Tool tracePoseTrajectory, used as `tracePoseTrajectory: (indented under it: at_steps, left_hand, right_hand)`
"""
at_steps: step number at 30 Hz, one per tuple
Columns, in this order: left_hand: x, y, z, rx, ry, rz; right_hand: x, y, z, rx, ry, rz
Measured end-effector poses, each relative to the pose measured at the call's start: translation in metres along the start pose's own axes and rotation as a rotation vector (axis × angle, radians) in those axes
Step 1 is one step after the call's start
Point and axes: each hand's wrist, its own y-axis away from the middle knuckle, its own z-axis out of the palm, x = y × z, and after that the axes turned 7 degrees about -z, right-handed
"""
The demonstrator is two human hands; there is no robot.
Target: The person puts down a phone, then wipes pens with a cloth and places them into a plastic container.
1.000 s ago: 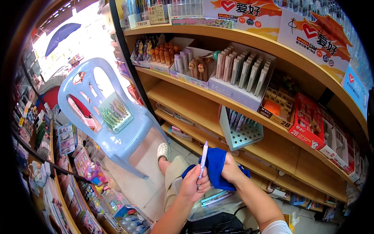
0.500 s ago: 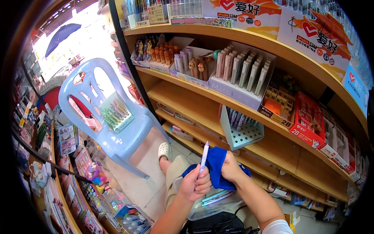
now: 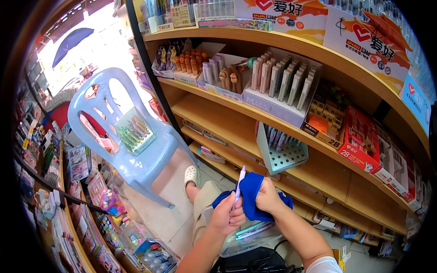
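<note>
My left hand (image 3: 227, 215) is closed around a light purple pen (image 3: 239, 182), whose upper end points up and away from me. Close beside it, my right hand (image 3: 268, 195) grips a blue cloth (image 3: 251, 191), and a fold of that cloth lies against the pen. Below both hands, a clear plastic container (image 3: 232, 248) rests at my lap with several teal and blue pens (image 3: 253, 230) in it. Its far part is covered by the cloth and my hands.
A blue plastic chair (image 3: 154, 166) at left carries a pen box (image 3: 135, 132). Wooden shelves (image 3: 218, 116) ahead hold boxed pens (image 3: 284, 84) and a tilted pale green pen holder (image 3: 282, 157). Low left racks (image 3: 75, 227) hold stationery. A black bag (image 3: 250, 261) sits nearest me.
The blue cloth in my right hand has shifted slightly left and now covers more of the pen's side. My left hand keeps its hold on the pen, nearly in place.
</note>
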Motion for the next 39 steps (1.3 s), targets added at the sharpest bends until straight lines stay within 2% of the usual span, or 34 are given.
tracePoseTrajectory:
  at_steps: [1,4,10,13,15,18,21,24,27,28,31,32,35,36,37,38,39]
  left_hand:
    - [0.002,0.001,-0.004,-0.115,0.08,-0.05]
    - [0.003,0.0,-0.007,-0.247,0.169,-0.092]
    - [0.004,0.001,-0.005,-0.273,0.198,-0.085]
    - [0.004,0.001,-0.006,-0.243,0.218,-0.076]
    - [0.002,0.001,-0.004,-0.125,0.099,-0.035]
    - [-0.005,0.0,0.007,0.06,-0.094,0.035]
    - [-0.011,-0.004,0.011,0.139,-0.225,0.088]
    - [-0.014,-0.005,0.015,0.119,-0.264,0.085]
    - [-0.013,-0.003,0.017,0.035,-0.193,0.077]
    - [-0.012,-0.001,0.017,0.016,-0.162,0.086]
    - [-0.008,0.0,0.015,-0.014,-0.107,0.1]
    - [-0.007,0.0,0.014,-0.022,-0.097,0.1]
    - [-0.008,-0.001,0.012,0.015,-0.109,0.117]
    - [-0.01,-0.001,0.014,0.14,-0.153,0.122]
    - [-0.014,-0.003,0.019,0.266,-0.198,0.126]
    - [-0.017,-0.003,0.021,0.39,-0.243,0.129]
    - [-0.019,-0.004,0.018,0.313,-0.283,0.117]
  right_hand:
    - [0.002,0.0,-0.001,-0.009,-0.031,-0.003]
    - [0.008,0.001,-0.001,-0.019,-0.102,-0.006]
    - [0.007,0.001,0.001,0.008,-0.18,0.047]
    - [0.005,0.002,0.002,-0.026,-0.176,0.051]
    - [0.003,0.001,0.008,-0.027,-0.132,0.009]
    - [-0.005,0.0,0.008,0.058,0.119,0.055]
    - [0.011,0.002,0.007,0.159,0.368,-0.164]
    - [0.009,0.001,0.002,0.224,0.295,-0.113]
    - [0.02,-0.007,0.004,0.528,-0.158,0.175]
    - [0.014,-0.008,-0.002,0.412,0.059,0.234]
    - [-0.018,-0.011,0.007,0.327,0.204,0.183]
    - [0.002,-0.007,0.004,0.29,0.298,0.07]
    - [0.011,-0.002,0.007,0.151,0.215,-0.208]
    - [0.014,0.005,0.007,0.043,0.132,-0.089]
    - [0.016,-0.002,0.008,0.009,0.272,-0.288]
    - [0.017,-0.006,0.007,0.065,0.281,-0.278]
    - [0.018,-0.007,0.006,0.12,0.289,-0.268]
